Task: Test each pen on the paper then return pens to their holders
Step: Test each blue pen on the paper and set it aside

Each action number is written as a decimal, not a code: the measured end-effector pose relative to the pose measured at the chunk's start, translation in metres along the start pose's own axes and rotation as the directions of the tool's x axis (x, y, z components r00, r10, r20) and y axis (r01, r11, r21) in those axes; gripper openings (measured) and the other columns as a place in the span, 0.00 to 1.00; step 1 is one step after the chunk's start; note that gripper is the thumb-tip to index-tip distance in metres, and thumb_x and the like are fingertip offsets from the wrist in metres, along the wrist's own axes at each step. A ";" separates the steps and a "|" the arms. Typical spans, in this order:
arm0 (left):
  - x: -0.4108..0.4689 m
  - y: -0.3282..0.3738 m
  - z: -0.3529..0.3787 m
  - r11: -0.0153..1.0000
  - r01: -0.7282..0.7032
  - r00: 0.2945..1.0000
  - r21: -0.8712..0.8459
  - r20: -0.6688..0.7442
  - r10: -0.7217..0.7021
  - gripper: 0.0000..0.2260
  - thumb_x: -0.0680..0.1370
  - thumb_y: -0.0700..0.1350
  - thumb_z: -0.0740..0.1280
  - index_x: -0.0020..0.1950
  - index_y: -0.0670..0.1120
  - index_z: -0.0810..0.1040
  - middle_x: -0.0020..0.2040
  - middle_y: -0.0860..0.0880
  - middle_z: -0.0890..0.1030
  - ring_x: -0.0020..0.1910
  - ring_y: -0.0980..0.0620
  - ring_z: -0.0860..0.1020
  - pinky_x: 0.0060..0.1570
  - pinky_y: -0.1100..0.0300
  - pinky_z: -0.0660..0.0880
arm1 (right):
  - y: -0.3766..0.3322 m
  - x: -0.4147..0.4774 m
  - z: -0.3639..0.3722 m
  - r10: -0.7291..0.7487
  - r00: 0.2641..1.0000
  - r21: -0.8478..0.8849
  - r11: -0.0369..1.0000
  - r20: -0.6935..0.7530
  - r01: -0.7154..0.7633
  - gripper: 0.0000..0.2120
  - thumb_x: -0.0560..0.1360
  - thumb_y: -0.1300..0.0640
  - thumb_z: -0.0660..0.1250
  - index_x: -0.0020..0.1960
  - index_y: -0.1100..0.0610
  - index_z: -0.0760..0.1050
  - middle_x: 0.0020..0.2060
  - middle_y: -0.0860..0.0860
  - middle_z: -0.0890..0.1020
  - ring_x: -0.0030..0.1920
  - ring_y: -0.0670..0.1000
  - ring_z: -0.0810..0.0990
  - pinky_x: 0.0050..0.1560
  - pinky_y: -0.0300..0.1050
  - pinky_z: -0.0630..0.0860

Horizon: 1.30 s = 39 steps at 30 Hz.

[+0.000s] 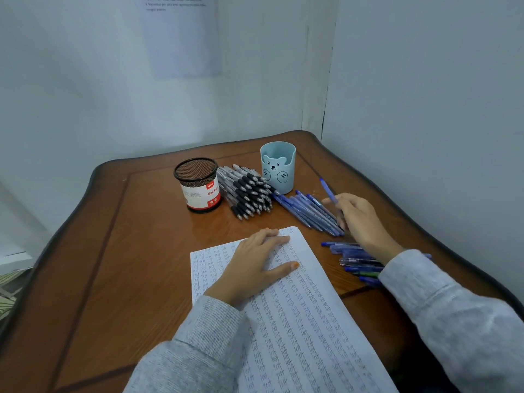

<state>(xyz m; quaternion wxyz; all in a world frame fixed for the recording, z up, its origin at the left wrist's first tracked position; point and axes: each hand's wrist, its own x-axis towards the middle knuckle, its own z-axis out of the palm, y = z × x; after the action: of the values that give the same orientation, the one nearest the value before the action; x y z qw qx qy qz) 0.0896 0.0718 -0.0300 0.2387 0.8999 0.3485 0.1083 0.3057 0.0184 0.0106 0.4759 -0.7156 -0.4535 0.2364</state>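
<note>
A sheet of paper [306, 321] covered with rows of small handwriting lies on the brown table. My left hand [255, 265] rests flat on its upper part, fingers straight. My right hand [357, 217] grips a blue pen [327, 190] that sticks up and away from the fingers, just above a pile of blue pens [309, 211]. A pile of black pens [246, 191] lies between a black mesh holder [197, 184] with a red and white label and a light blue bear holder [278, 167]. Both holders stand upright.
A second bunch of blue pens [354, 259] lies to the right of the paper, partly under my right sleeve. White walls close in behind and to the right of the table [127, 251]. A printed sheet [181, 35] hangs on the back wall.
</note>
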 end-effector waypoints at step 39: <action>-0.004 0.001 0.001 0.999 -0.010 0.999 -0.052 -0.046 0.007 0.27 0.75 0.61 0.64 0.72 0.55 0.68 0.75 0.57 0.63 0.75 0.59 0.56 0.73 0.59 0.54 | 0.001 -0.016 -0.011 -0.283 0.901 -0.486 0.767 0.329 0.419 0.04 0.77 0.53 0.66 0.52 0.49 0.74 0.47 0.46 0.76 0.50 0.46 0.74 0.46 0.36 0.69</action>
<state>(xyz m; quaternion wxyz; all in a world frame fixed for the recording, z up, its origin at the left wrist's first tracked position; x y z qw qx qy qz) 0.0876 0.0675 -0.0307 0.2534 0.8922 0.3471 0.1391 0.3068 -0.0005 0.0129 0.2304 -0.6891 -0.6816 0.0870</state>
